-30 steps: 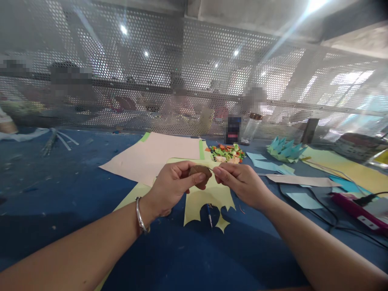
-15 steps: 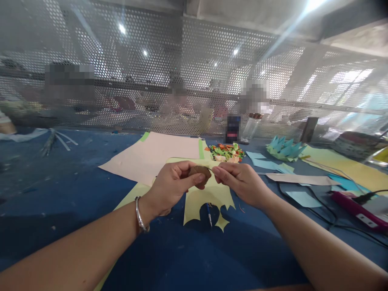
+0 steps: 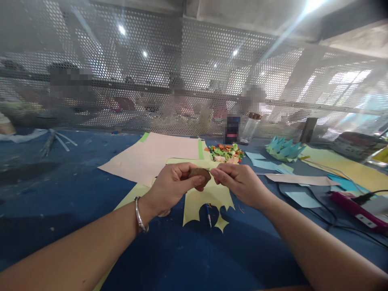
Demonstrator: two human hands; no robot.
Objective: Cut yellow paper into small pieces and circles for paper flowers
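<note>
My left hand (image 3: 174, 182) is closed, with thumb and fingers pinching a flat, brown, rounded piece (image 3: 200, 174). Just to its right, my right hand (image 3: 236, 176) is also closed, its thumb and forefinger pressed together close to the brown piece's right end. Whatever lies between those right fingertips is too small to make out. Under both hands is a pale yellow paper sheet (image 3: 194, 208) with curved, pointed cut-outs along its near edge. A blue pen-like tool (image 3: 209, 215) lies in one cut-out, beside a small pointed paper scrap (image 3: 221, 223).
A pink sheet (image 3: 157, 149) lies beyond my left hand, with coloured paper curls (image 3: 226, 152) to its right. Rightward are a blue paper crown-like piece (image 3: 282, 147), blue scraps, black cables and a magenta power strip (image 3: 354, 206). A perforated metal screen (image 3: 182, 68) borders the table's far side.
My right hand has shifted slightly left and its fingertips a little lower, closer to the brown piece. My left hand stays nearly still, keeping hold of it.
</note>
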